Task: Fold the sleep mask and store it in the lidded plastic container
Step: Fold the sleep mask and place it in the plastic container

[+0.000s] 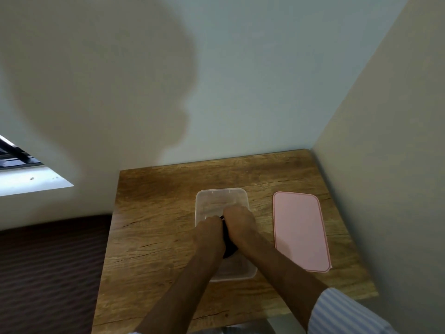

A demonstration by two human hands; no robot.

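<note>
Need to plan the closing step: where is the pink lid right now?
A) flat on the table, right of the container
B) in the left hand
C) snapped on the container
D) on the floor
A: the pink lid lies flat on the table, apart from the open container, while both hands are over the container.

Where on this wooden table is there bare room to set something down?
The widest free patch is the wooden table left of the clear container. A bare band runs behind it to the wall. A narrow strip separates it from the pink lid. The middle is crowded: left hand and right hand press the dark sleep mask there.
</note>
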